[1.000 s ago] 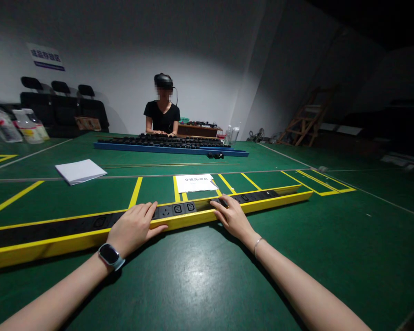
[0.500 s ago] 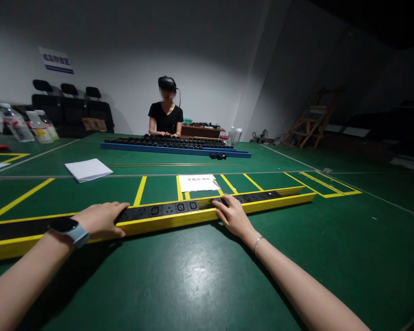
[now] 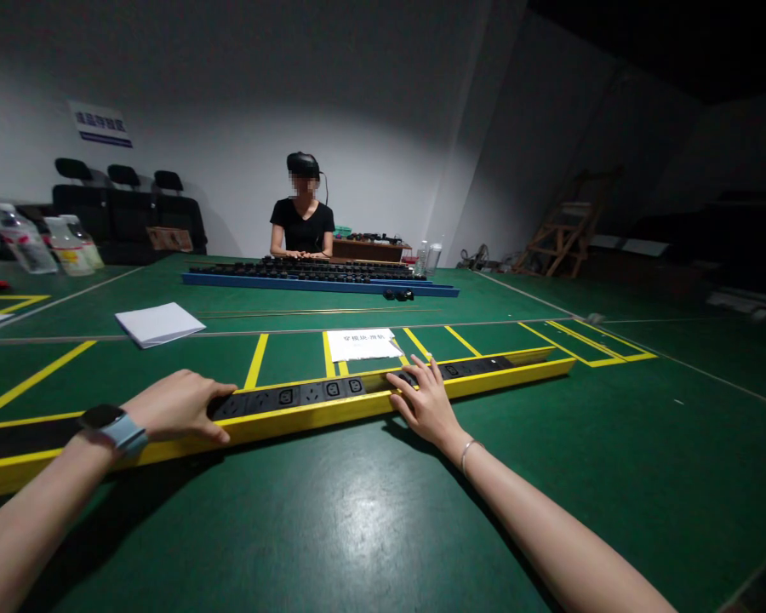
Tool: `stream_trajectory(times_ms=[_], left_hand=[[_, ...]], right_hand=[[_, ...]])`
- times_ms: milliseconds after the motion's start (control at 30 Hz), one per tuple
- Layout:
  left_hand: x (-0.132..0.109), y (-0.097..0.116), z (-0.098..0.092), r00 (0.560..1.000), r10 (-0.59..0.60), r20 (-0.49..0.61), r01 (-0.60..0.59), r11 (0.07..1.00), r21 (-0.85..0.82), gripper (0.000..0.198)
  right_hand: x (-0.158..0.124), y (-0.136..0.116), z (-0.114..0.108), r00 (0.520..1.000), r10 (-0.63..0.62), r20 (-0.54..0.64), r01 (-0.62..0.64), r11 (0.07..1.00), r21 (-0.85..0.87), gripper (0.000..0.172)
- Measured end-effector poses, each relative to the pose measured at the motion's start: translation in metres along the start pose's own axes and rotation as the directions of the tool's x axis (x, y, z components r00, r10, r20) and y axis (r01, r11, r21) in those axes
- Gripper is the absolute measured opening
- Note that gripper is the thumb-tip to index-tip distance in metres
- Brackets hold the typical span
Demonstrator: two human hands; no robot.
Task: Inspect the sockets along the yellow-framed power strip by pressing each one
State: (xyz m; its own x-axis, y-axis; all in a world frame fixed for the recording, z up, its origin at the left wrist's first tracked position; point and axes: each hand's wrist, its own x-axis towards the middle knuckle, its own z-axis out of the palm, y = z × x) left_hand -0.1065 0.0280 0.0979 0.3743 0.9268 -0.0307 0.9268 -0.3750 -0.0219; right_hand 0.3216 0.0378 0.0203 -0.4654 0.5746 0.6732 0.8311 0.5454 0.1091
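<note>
A long yellow channel (image 3: 332,417) lies slantwise across the table before me, with a row of black socket modules (image 3: 285,398) inside. My left hand (image 3: 177,407) is wrapped over the channel left of these modules, thumb against the near wall and fingers reaching across the top. Further right, my right hand (image 3: 425,400) rests over the channel with its fingers spread. Its fingertips touch a black module (image 3: 407,377) beside a gap in the row. More modules (image 3: 478,366) sit to the right of that hand.
Behind the channel lie a paper label (image 3: 363,345) and folded white paper (image 3: 159,324). Blue channels (image 3: 319,283) filled with black parts stand at the table's far side, before a seated person (image 3: 302,226). Bottles (image 3: 70,247) stand at far left. Yellow tape (image 3: 257,362) marks the green table.
My right hand's fingers have lifted and spread a little more over the channel. My left hand keeps its hold. The whole view has shifted slightly.
</note>
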Motion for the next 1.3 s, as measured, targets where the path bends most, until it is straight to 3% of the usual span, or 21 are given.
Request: stream_trajectory(times_ms=[33, 100, 233, 400, 567, 700, 800, 933, 1300], left_hand=[[0.001, 0.005, -0.001, 0.998, 0.024, 0.052, -0.025, 1.0, 0.002, 0.072], [0.006, 0.019, -0.001, 0.998, 0.038, 0.049, -0.039, 0.999, 0.019, 0.076], [0.019, 0.053, 0.014, 0.994, 0.031, -0.101, -0.035, 0.999, -0.04, 0.08], [0.026, 0.078, 0.045, 0.942, 0.103, -0.319, -0.117, 0.993, -0.025, 0.078], [0.024, 0.084, 0.06, 0.857, 0.181, -0.483, -0.113, 0.98, 0.166, 0.073], [0.024, 0.086, 0.065, 0.819, 0.217, -0.531, -0.087, 0.962, 0.258, 0.072], [0.025, 0.085, 0.068, 0.804, 0.236, -0.546, -0.084, 0.954, 0.288, 0.072], [0.025, 0.084, 0.069, 0.79, 0.243, -0.563, -0.08, 0.951, 0.298, 0.071], [0.025, 0.084, 0.07, 0.769, 0.273, -0.578, -0.078, 0.937, 0.339, 0.071]], right_hand=[[0.001, -0.003, 0.0, 1.0, -0.014, -0.005, 0.014, 1.0, 0.011, 0.034], [0.004, -0.008, 0.0, 0.999, -0.045, 0.002, 0.045, 0.998, 0.043, 0.036], [0.005, -0.01, 0.004, 0.997, -0.07, 0.019, 0.068, 0.993, 0.095, 0.037], [0.001, -0.005, 0.007, 1.0, -0.012, 0.025, 0.009, 0.995, 0.102, 0.04], [-0.001, -0.001, 0.006, 0.997, 0.072, 0.039, -0.074, 0.996, 0.041, 0.036], [-0.005, 0.01, 0.001, 0.992, 0.015, 0.122, -0.016, 1.0, 0.008, 0.04], [-0.011, 0.019, -0.002, 0.986, -0.012, 0.166, 0.012, 1.0, 0.0, 0.045], [-0.018, 0.025, -0.001, 0.99, 0.064, 0.127, -0.064, 0.998, -0.002, 0.042], [-0.023, 0.037, 0.004, 0.989, 0.131, 0.064, -0.129, 0.991, -0.024, 0.039]])
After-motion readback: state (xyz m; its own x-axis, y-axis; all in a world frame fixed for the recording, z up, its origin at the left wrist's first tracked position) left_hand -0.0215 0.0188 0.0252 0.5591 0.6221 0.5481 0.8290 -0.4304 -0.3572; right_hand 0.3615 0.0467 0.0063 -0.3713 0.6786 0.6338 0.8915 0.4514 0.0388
